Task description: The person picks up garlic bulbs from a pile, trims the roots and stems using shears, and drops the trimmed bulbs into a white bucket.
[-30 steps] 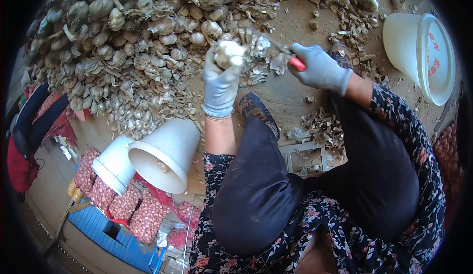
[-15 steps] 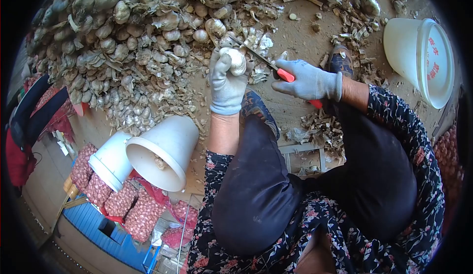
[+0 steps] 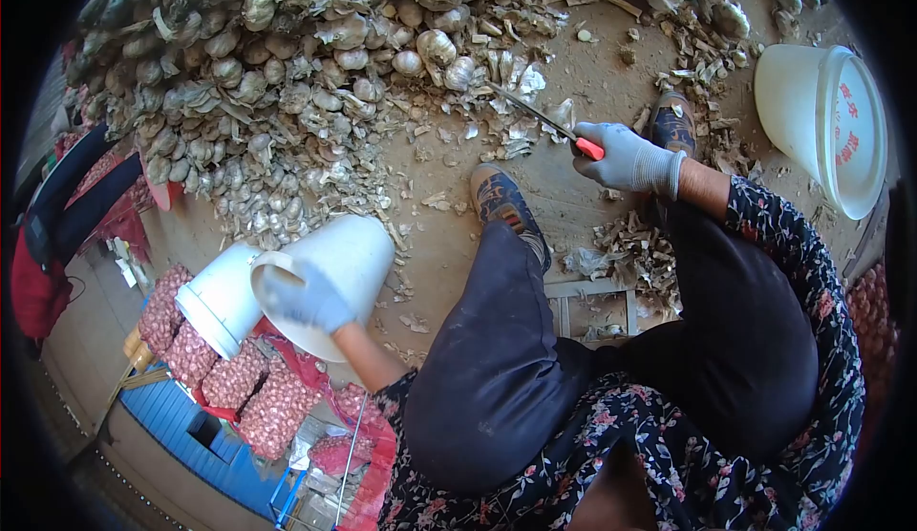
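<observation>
My left hand [image 3: 308, 297], in a grey-white glove, is over the mouth of a tipped white bucket [image 3: 349, 254]. Its fingers are smeared by motion, and whatever they hold is hidden. My right hand [image 3: 623, 157], gloved alike, is closed round the red handle of a cutting tool [image 3: 590, 148] with a long, narrow blade. The blade points up and left toward a heap of garlic bulbs [image 3: 325, 63] with dry stems. Several cut stems and papery skins lie near its tip.
A second white bucket [image 3: 216, 302] stands beside the tipped one. Behind them are red net sacks of garlic [image 3: 277, 414]. A lidded white tub [image 3: 798, 101] is at the right. My shoes [image 3: 499, 197] rest among scraps; another person's dark-clad legs [image 3: 72, 192] show at left.
My left hand has swung from the heap, where it held a garlic bulb against the blade, down and left to the tipped bucket. My right hand shifted slightly right with the cutting tool.
</observation>
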A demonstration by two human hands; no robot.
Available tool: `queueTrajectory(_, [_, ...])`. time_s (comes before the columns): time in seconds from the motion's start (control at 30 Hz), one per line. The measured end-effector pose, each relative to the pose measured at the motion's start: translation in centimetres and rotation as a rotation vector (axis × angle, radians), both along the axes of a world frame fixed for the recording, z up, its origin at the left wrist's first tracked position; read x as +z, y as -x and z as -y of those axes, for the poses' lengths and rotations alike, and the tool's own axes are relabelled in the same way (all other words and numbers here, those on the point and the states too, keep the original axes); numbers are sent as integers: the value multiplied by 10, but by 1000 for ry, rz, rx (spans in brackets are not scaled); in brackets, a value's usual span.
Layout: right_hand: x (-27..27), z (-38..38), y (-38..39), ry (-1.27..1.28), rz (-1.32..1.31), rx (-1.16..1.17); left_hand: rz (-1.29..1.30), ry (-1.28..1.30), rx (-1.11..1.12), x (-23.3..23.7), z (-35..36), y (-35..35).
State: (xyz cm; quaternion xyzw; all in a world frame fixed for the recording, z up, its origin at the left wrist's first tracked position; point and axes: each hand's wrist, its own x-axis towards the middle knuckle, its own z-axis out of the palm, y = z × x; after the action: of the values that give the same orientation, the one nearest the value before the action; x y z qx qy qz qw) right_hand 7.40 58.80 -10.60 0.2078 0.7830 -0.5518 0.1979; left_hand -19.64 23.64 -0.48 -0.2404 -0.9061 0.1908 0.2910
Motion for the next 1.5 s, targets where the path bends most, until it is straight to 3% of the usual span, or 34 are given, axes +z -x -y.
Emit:
queueTrajectory(0.03, [-4,0,-1,-1,7,3,513,-717,103,-26,-24,3])
queueTrajectory(0.1, [-10,-4,0,-150,-2,55,834,-640,-192,-57,-111,-12])
queueTrajectory(0.17, [-17,-13,3,-210,-53,-9,1021,-344,-478,-106,-176,-19])
queueTrajectory(0.23, [-33,-25,2,-260,-223,-125,1081,24,-443,-122,-229,-33])
queueTrajectory(0.3, [-46,-34,5,-284,-432,-259,1047,146,-399,-143,-250,-31])
queueTrajectory(0.37, [-80,-44,-1,-428,-552,-255,997,265,-346,-150,-253,-34])
queueTrajectory(0.43, [-100,-51,-11,-396,-323,-225,975,184,-387,-156,-247,-34])
queueTrajectory(0.5, [-105,-50,-13,-387,-255,-160,993,137,-413,-156,-234,-30])
queueTrajectory(0.57, [-101,-55,-12,-393,-189,-90,1062,-398,-440,-169,-217,-27])
queueTrajectory(0.6, [-94,-50,-13,-359,-168,-93,1294,-825,-488,-167,-224,-28])
queueTrajectory(0.63, [-88,-45,-15,-324,-147,-97,1298,-814,-488,-161,-219,-34])
queueTrajectory(0.7, [-71,-40,-18,-351,-134,-79,1809,-1420,54,-132,-218,-57])
queueTrajectory(0.97, [-37,-27,-9,-534,-176,28,1872,-1490,4,-110,-218,-70])
queueTrajectory(1.13, [-33,-33,-2,-623,-286,77,1958,-1399,19,-103,-216,-63])
queueTrajectory(1.17, [-31,-33,-1,-622,-283,78,1960,-1399,23,-104,-215,-60])
queueTrajectory(1.23, [-25,-28,4,-364,-99,137,2006,-1272,71,-110,-214,-53])
queueTrajectory(1.3, [-24,-24,3,-377,-97,156,2031,-1269,91,-117,-209,-53])
queueTrajectory(1.4, [-28,-19,-3,-251,-147,-35,2284,-1580,-12,-125,-198,-54])
queueTrajectory(1.5, [-20,-28,-9,-357,-143,-45,2421,-1767,-110,-119,-192,-61])
